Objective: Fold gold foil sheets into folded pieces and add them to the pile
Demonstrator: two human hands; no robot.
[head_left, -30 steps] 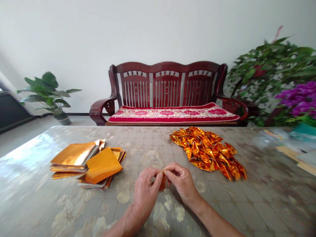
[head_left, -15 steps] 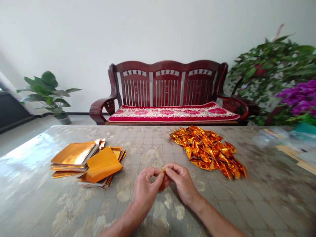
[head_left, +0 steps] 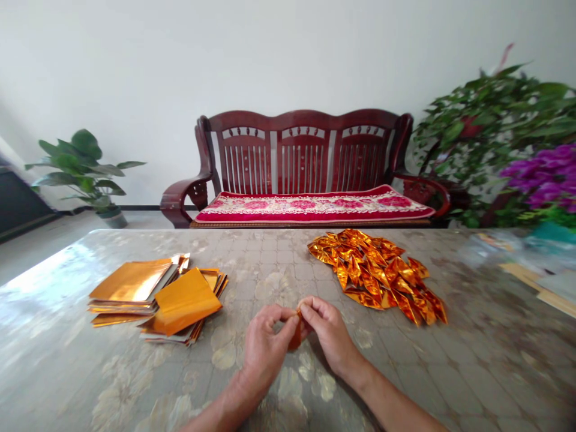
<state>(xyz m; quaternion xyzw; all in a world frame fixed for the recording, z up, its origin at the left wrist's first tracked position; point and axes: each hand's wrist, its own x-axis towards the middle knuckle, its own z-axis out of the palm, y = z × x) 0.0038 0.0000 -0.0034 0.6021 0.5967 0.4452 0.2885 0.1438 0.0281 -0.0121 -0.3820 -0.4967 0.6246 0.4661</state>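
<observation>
My left hand (head_left: pixel 265 348) and my right hand (head_left: pixel 330 333) meet above the marble-patterned table top (head_left: pixel 279 258), their fingertips pinching a small folded piece of gold foil (head_left: pixel 296 333) from both sides. Its lower end hangs below my fingers, and the rest is hidden by them. To the left of my hands lie stacked square sheets of gold foil paper (head_left: pixel 130 288), with one loose sheet (head_left: pixel 184 300) overlapping them. A heap of folded, shiny gold foil pieces (head_left: pixel 375 276) lies to the right, a little apart from my right hand.
At the table's far right are plastic wrapping (head_left: pixel 490 246) and flat cardboard (head_left: pixel 535 285). Beyond the far edge stand a dark red wooden bench (head_left: pixel 306 156) with a red cushion, a potted plant (head_left: pixel 81 168), and leafy greenery (head_left: pixel 486 132) with purple flowers (head_left: pixel 544 180).
My fingers stay on the foil piece with only slight shifts. The whole scene sits a few pixels further left, and the foil stacks and heap have not moved on the table.
</observation>
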